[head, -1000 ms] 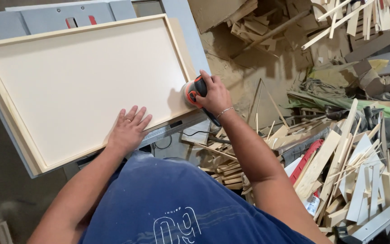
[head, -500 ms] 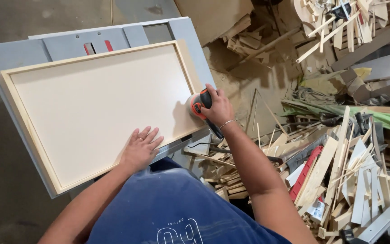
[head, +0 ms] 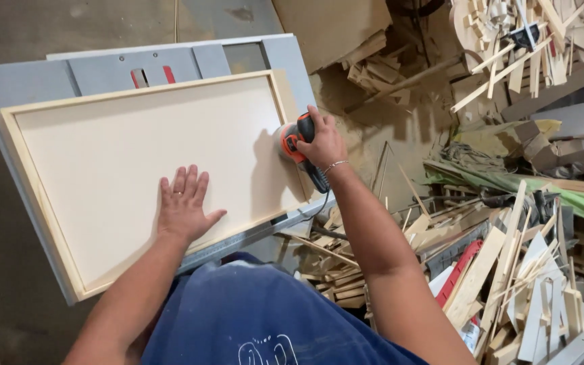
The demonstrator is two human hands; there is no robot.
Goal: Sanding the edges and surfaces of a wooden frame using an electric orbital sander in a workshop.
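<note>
where right hand (head: 322,143) grips it, sander (head: 293,140) orange-black, compact.

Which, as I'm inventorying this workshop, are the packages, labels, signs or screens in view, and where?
Labelled container: small, white, dark print, half buried in wood offcuts, lower right.
Shirt print: white outline shapes on the blue shirt, bottom edge.
Sander in the right hand: orange and black, no label discernible.
Signs, screens: none visible.
</note>
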